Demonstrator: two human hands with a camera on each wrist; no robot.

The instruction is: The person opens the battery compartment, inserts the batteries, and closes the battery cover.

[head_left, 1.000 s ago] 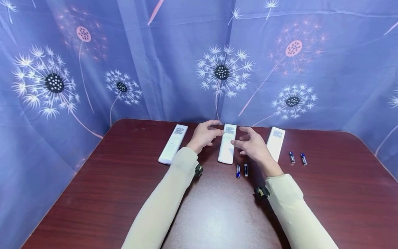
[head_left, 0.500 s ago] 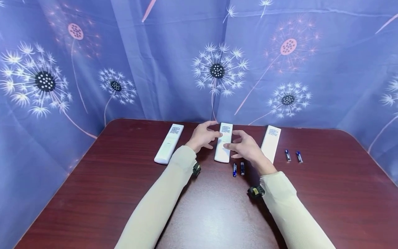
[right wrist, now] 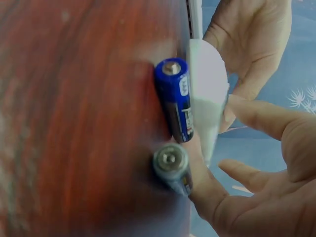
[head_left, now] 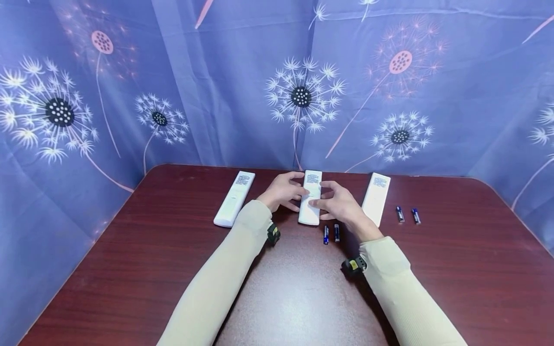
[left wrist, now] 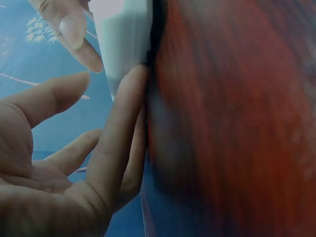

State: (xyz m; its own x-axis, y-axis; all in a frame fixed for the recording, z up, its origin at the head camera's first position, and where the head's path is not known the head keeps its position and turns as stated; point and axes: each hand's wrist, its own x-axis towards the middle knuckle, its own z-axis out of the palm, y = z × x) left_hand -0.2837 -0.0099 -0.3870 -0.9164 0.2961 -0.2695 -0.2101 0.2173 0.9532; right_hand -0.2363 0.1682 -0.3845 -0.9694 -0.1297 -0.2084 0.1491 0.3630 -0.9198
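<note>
The middle white remote control lies back side up, its printed label at the far end. My left hand is at its left side; in the left wrist view a long finger touches the remote's side, while the thumb is spread away from it. From the right, my right hand holds the remote, with the thumb on its upper face and a finger along its side. Two blue-and-black batteries, one left of the other, lie just in front of it.
To the left lies another white remote control. A third remote control is partly behind my right hand. Further right are two more batteries, one beside the other. A blue dandelion-print curtain hangs behind the dark red table.
Both hands have closed in on the middle remote control, the right hand moving left onto it and the thumbs coming nearer each other. The head view has shifted slightly. The batteries have stayed put.
</note>
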